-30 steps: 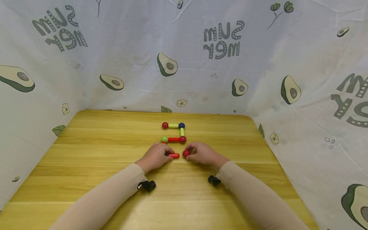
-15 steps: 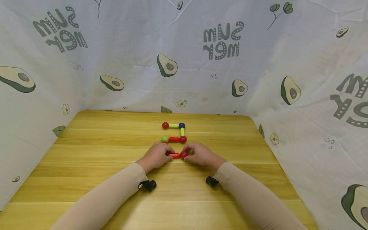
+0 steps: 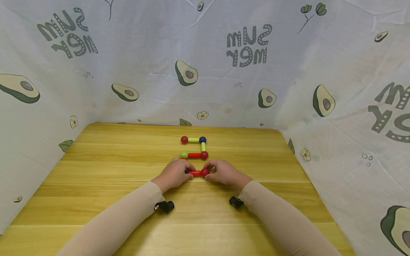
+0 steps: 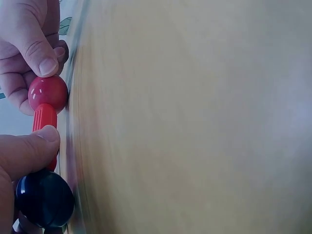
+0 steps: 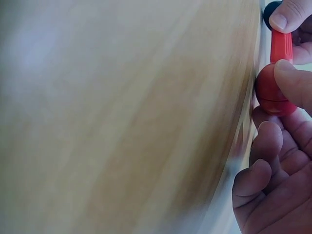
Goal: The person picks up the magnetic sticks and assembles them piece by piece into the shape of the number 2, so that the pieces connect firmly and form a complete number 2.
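My left hand [image 3: 174, 173] pinches a short red rod [image 3: 195, 173] between thumb and fingers. A dark blue ball [image 4: 45, 199] sits at the rod's left end, mostly covered by that hand in the head view. My right hand [image 3: 225, 172] grips a red ball [image 3: 205, 172], which touches the rod's right end. Just beyond the hands, a green ball [image 3: 184, 155], another red rod [image 3: 194, 155] and a dark red ball [image 3: 204, 155] lie joined in a row. Part of a further red rod shows below the green ball, partly hidden by my left hand.
Farther back, a yellow-green rod [image 3: 203, 147] links the dark red ball to a blue ball [image 3: 203, 140]. Another yellow-green rod [image 3: 193, 140] runs from there to a red ball [image 3: 184, 139]. A patterned cloth [image 3: 153, 64] hangs behind the wooden table [image 3: 112, 160].
My right hand has moved a little to the left with the red ball, closing the gap to the red rod's end. My left hand has stayed nearly in place.
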Demonstrator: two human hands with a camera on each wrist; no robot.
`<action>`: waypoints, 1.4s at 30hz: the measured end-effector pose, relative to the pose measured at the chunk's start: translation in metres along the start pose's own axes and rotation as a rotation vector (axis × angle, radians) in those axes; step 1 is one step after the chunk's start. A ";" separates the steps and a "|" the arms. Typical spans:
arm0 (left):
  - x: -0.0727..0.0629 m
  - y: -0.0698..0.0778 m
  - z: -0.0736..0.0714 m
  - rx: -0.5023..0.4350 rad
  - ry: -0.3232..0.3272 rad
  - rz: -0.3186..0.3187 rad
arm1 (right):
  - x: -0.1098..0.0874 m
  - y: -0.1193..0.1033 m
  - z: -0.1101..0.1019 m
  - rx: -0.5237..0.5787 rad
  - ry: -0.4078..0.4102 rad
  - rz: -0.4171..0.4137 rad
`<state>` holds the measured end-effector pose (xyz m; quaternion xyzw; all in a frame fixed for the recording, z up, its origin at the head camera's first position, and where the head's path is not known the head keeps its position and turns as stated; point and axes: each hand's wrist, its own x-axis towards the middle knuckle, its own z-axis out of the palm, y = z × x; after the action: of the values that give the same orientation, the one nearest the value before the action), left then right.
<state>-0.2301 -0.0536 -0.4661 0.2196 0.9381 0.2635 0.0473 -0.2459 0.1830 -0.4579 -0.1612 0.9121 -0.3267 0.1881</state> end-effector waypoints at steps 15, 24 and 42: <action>-0.002 -0.002 0.001 -0.007 0.024 -0.012 | 0.000 0.000 0.001 0.026 -0.021 0.010; -0.003 -0.003 0.002 -0.016 0.028 -0.009 | 0.000 0.001 0.001 0.027 -0.016 0.013; -0.002 -0.004 0.003 -0.024 0.024 -0.007 | -0.002 -0.001 0.001 0.039 -0.015 0.023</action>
<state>-0.2297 -0.0564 -0.4708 0.2124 0.9363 0.2770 0.0396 -0.2436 0.1829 -0.4574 -0.1497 0.9059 -0.3409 0.2019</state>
